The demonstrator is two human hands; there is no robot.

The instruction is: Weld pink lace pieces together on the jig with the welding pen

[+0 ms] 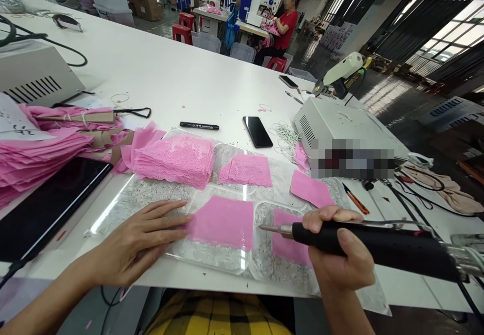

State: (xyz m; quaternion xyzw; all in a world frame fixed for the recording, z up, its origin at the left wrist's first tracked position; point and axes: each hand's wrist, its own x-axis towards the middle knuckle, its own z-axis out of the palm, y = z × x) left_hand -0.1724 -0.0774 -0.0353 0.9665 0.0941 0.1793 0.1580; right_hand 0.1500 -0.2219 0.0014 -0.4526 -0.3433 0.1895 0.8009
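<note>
Pen-shaped tool [378, 246]: matt black grip, tapered tip [286, 230] of bare metal. Pink panel [225, 221]: thin cloth, smooth, matt. Lace stack [176, 161]: cloth, raised pattern, rough-looking. Clear sheet [260, 249]: plastic-looking, glossy, mottled grey-white. Tabletop [151, 72]: smooth, white, faint sheen. Phone [257, 132], tablet [49, 204]: glossy dark glass. Control box [342, 118]: metal-looking, satin. Carton [145, 2]: matt brown cardboard.
</note>
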